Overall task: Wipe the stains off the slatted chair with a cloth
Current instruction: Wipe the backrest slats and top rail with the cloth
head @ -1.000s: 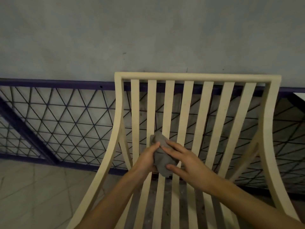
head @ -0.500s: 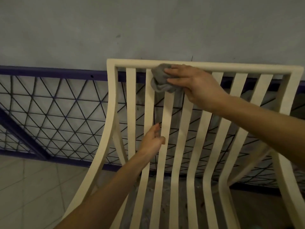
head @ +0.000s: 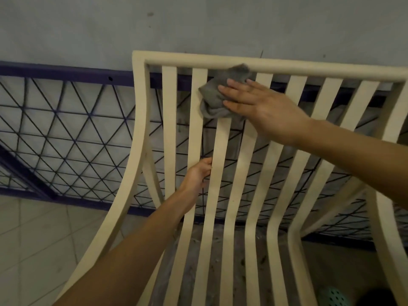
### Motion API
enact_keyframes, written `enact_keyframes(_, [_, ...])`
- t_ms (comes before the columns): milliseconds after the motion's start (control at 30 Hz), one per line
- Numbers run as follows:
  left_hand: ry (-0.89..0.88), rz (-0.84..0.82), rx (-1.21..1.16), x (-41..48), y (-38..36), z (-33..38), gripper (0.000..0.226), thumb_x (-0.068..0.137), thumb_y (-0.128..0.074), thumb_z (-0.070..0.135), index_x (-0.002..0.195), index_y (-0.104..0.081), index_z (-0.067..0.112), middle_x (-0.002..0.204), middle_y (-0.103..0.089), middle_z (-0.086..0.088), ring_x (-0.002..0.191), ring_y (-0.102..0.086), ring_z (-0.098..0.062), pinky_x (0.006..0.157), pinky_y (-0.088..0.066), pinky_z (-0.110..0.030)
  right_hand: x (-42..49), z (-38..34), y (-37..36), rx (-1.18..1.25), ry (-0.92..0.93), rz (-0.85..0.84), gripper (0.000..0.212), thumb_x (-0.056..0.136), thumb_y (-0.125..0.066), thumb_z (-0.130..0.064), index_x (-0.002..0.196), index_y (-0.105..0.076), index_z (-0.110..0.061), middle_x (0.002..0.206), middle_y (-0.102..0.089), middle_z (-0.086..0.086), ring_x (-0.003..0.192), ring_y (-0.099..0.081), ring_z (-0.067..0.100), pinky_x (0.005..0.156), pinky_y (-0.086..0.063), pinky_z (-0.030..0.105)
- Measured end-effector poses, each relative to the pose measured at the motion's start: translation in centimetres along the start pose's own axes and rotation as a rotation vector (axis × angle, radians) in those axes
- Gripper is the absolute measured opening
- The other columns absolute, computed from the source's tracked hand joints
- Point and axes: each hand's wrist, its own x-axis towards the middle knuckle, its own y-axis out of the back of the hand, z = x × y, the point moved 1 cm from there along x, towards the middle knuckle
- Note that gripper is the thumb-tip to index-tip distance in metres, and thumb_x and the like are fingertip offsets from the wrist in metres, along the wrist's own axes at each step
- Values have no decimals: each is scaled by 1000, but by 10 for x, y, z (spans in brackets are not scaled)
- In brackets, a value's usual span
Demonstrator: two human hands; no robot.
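Note:
The cream slatted chair point(head: 223, 149) faces me, its backrest filling the middle of the view. A crumpled grey cloth point(head: 213, 100) lies against the upper slats, just below the top rail. My right hand point(head: 262, 107) presses the cloth flat onto the slats with straight fingers. Lower down, my left hand point(head: 197, 175) grips a backrest slat left of centre, its fingers curled into the gap beside it. Dark specks and grime show on the floor under the seat slats.
Behind the chair runs a dark blue metal grille point(head: 66, 133) with a triangle pattern, under a grey wall point(head: 198, 25). Pale floor tiles point(head: 37, 237) lie to the left. A green perforated object point(head: 334, 297) shows at the bottom right edge.
My right hand carried the cloth from mid-backrest up to the top rail, then slid it slightly down the slats. My left hand let go of the cloth and took hold of a slat.

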Motion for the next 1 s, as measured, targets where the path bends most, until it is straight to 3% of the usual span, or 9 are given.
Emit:
enact_keyframes(67, [-6,41,-65,-1,3,-8,31,103,-33,26,117,-59,17,119,-61,2,126,-48,-19,88,-41,-29,-6,-10,-9,17,11,2,63,81,-49,11,142,-46,-7,157,-30,11,147,-21,29,120,-19,47])
enact_keyframes(133, [2,22,-46,4,6,-10,52,102,-25,49,132,-53,17,139,-52,-1,136,-40,-18,108,-28,-39,-14,-26,-24,15,103,-72,65,79,-54,10,141,-49,-8,156,-32,10,147,-22,28,119,-19,45])
enact_keyframes(200, [22,3,-43,7,8,-11,68,99,-17,59,145,-41,14,152,-39,-4,141,-33,-19,114,-19,-42,-19,-33,-31,21,200,-151,65,76,-59,10,138,-52,-10,154,-35,9,146,-25,26,118,-18,43])
enact_keyframes(267, [20,-10,-50,10,10,-13,74,97,-13,63,147,-38,15,154,-36,-5,142,-32,-19,116,-17,-45,-17,-27,-25,10,196,-168,63,78,-52,7,138,-52,-11,154,-35,8,146,-23,25,118,-18,43])
enact_keyframes(367, [13,-4,-85,12,14,-23,74,96,-11,66,138,-50,18,151,-42,-5,140,-36,-17,118,-17,-50,-11,-12,-15,12,93,-117,63,78,-43,6,139,-49,-9,156,-32,9,147,-21,26,119,-19,46])
enact_keyframes(467, [21,4,-138,13,14,-24,69,96,-9,65,125,-56,24,149,-44,-5,136,-39,-16,118,-16,-51,-17,-25,-25,13,109,-94,64,78,-55,10,139,-51,-10,155,-33,9,147,-21,26,119,-18,44])
enact_keyframes(600, [33,14,-159,15,13,-21,76,96,-8,65,144,-42,17,149,-44,-6,141,-33,-20,119,-12,-52,-30,-49,-46,15,271,-215,61,76,-67,6,133,-58,-14,152,-40,7,144,-30,25,117,-21,41])
enact_keyframes(733, [34,11,-170,15,13,-25,76,96,-9,64,146,-40,16,152,-40,-6,141,-33,-18,119,-14,-50,-23,-34,-31,-4,165,-189,60,82,-51,2,139,-52,-15,156,-33,5,147,-21,23,118,-12,40])
enact_keyframes(1000, [11,28,-206,16,11,-28,73,97,-9,64,144,-43,19,149,-44,-6,141,-34,-19,115,-17,-50,-34,-67,-56,-13,227,-205,55,77,-70,-2,130,-61,-15,148,-45,6,143,-32,24,116,-16,40])
